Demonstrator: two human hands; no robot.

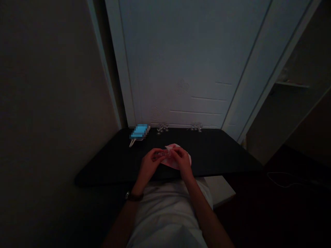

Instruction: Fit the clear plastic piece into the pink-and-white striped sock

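Note:
Near the front edge of the black table (pixel 214 155), my left hand (pixel 151 162) has its fingers closed around a small clear object (pixel 160 155), perhaps plastic or glass. My right hand (pixel 182 158) pinches a pink and white cloth (pixel 170 163) against the right end of that object. The cloth spreads beneath and between both hands. The scene is dim, so the clear object's exact shape cannot be made out.
A device with a lit blue screen (pixel 139 131) and a white cable lies at the table's back left. Small clear items stand in two groups, one back centre (pixel 162 128), one back right (pixel 196 127), before a pale panel (pixel 186 62).

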